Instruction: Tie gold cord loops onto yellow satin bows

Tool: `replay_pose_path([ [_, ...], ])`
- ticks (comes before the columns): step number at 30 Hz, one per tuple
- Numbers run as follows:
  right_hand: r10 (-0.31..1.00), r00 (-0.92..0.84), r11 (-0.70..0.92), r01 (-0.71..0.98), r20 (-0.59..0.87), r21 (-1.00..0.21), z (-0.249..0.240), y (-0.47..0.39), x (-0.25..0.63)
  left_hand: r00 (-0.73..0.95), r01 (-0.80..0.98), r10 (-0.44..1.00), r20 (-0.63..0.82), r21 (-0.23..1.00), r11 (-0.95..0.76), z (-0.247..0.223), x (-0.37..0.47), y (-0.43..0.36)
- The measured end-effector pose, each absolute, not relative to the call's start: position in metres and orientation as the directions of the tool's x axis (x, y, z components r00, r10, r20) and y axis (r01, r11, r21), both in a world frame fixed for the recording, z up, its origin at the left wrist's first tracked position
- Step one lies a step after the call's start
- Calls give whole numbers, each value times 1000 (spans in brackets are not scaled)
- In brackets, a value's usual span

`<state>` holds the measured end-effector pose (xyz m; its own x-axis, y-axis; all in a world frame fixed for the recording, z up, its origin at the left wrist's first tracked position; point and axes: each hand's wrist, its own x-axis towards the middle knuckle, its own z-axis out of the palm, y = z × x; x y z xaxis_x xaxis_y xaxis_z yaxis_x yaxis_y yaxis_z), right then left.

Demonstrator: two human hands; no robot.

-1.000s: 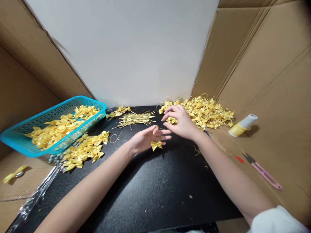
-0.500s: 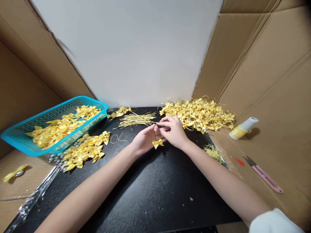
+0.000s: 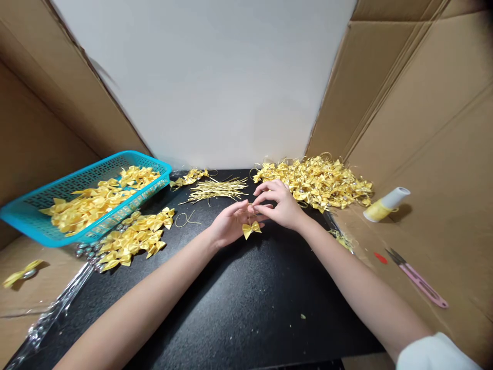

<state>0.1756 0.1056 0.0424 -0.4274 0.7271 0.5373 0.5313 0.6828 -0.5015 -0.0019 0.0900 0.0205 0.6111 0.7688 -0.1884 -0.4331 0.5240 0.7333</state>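
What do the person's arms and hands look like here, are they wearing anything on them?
Both forearms are bare, and so are the left hand and right hand: no gloves show, and no rings, watch or bracelets can be made out. The only clothing visible is a white sleeve on the right upper arm, at the bottom right corner. The left arm shows no sleeve within the picture.

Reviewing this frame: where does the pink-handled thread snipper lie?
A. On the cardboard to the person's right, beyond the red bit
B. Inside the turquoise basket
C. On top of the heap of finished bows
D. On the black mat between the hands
A: the pink-handled snipper lies flat on the cardboard at the right, just past a small red bit, well clear of the black mat and the turquoise basket.
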Motion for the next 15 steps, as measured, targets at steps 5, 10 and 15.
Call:
replay_pose_path([
  [5, 696, -502, 718, 469, 513, -515, 54, 105, 183, 576, -364, 807, -133, 842, 399, 17, -3, 92],
  [10, 715, -571, 666, 377, 404, -644, 72, 106, 198, 502, -66, 865, 31, 998, 2, 21, -5, 88],
  [15, 759, -604, 568, 431, 244, -701, 81, 108, 214, 519, 273, 830, 203, 881, -386, 30, -4, 74],
])
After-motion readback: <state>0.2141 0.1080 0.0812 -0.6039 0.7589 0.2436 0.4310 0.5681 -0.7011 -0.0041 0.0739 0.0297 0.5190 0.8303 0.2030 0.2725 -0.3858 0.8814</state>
